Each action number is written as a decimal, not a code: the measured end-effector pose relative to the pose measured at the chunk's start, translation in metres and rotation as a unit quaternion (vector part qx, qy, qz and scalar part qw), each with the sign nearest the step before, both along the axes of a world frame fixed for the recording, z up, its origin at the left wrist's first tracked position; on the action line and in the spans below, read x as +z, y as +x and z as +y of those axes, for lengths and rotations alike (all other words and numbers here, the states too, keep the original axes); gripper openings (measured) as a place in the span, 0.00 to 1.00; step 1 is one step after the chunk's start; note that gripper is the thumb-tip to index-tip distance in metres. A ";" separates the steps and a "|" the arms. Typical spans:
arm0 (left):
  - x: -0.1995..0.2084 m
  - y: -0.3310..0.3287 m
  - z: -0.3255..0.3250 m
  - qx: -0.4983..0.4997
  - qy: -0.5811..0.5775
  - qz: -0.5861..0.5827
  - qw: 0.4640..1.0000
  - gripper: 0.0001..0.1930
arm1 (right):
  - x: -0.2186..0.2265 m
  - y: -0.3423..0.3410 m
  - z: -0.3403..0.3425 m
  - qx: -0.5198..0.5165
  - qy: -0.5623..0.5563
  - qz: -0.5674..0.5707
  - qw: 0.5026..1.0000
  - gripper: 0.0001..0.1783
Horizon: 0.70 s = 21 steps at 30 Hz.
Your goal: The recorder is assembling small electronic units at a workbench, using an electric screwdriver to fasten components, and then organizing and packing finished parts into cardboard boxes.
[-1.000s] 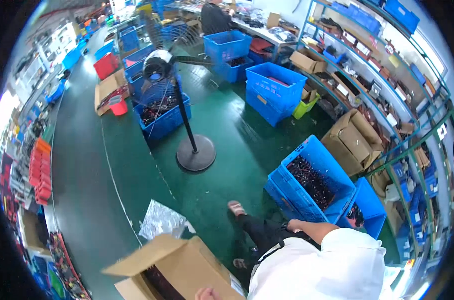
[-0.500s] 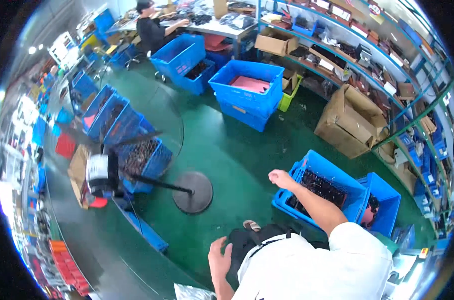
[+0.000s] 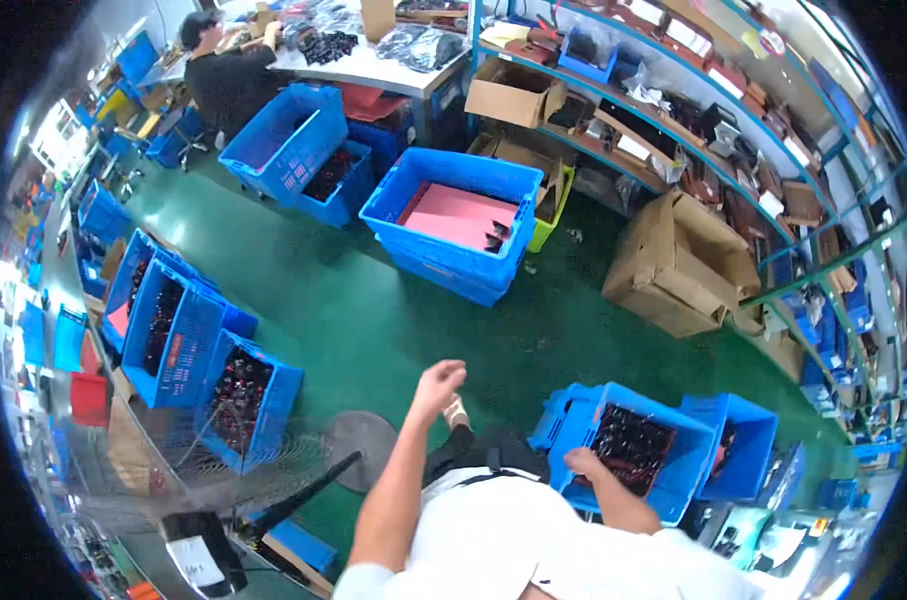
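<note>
My left hand is held out ahead of my body over the green floor, fingers curled in and nothing visible in them. Below it one of my feet shows on the floor. To the right, my right hand hangs at the left side of a blue crate with dark glossy pieces inside. Its fingers look loosely curled, with no object visible; whether it touches the crate I cannot tell. A second blue crate stands just beyond, with dark and pink pieces in it.
Ahead, stacked blue crates hold pink sheets. More filled crates stand at left, beside a floor fan's round base. A large cardboard box sits before the shelving. A person works at the far table.
My view has moved forward, so the crates ahead look nearer and the fan sits lower left. My left hand has swung forward; my right hand has dropped back beside the crate.
</note>
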<state>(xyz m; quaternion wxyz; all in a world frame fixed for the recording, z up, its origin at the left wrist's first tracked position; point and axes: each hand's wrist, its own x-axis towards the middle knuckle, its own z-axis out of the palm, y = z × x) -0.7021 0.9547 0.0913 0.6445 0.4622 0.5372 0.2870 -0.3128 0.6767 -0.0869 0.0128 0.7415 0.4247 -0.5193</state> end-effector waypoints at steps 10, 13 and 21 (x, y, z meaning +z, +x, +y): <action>-0.164 -0.095 0.182 -0.050 -0.070 0.305 0.949 0.18 | 0.042 -0.051 0.214 -0.477 0.069 0.104 0.870 0.11; -0.168 -0.173 0.185 0.075 -0.062 0.331 0.939 0.15 | 0.031 -0.076 0.299 -0.250 -0.032 0.145 0.957 0.05; -0.190 -0.358 0.229 0.325 -0.147 0.320 0.878 0.13 | 0.051 -0.143 0.680 -0.032 0.190 0.055 0.980 0.12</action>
